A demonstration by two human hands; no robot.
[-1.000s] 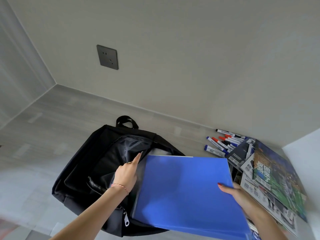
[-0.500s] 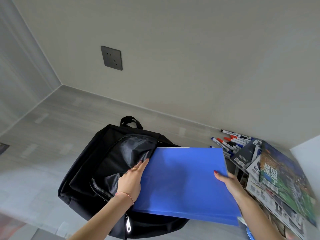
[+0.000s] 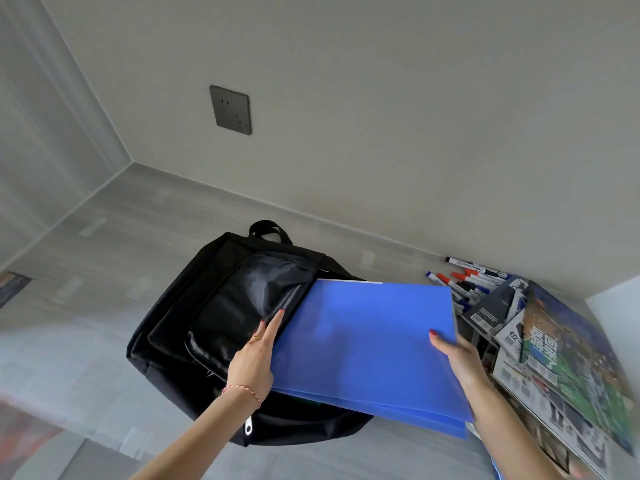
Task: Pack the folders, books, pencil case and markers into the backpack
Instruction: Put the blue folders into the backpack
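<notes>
The blue folder [image 3: 367, 344], gripped at its 3 o'clock edge by the right hand [image 3: 457, 358], lies flat with its 9 o'clock edge at the black backpack [image 3: 194, 306] mouth, where the left hand [image 3: 254, 358] rests straight-fingered.

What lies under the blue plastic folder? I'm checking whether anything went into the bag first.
Under the blue plastic folder show more blue sheet edges, a white edge and the black fabric backpack. The folder covers the backpack's opening, so its contents cannot be seen.
</notes>
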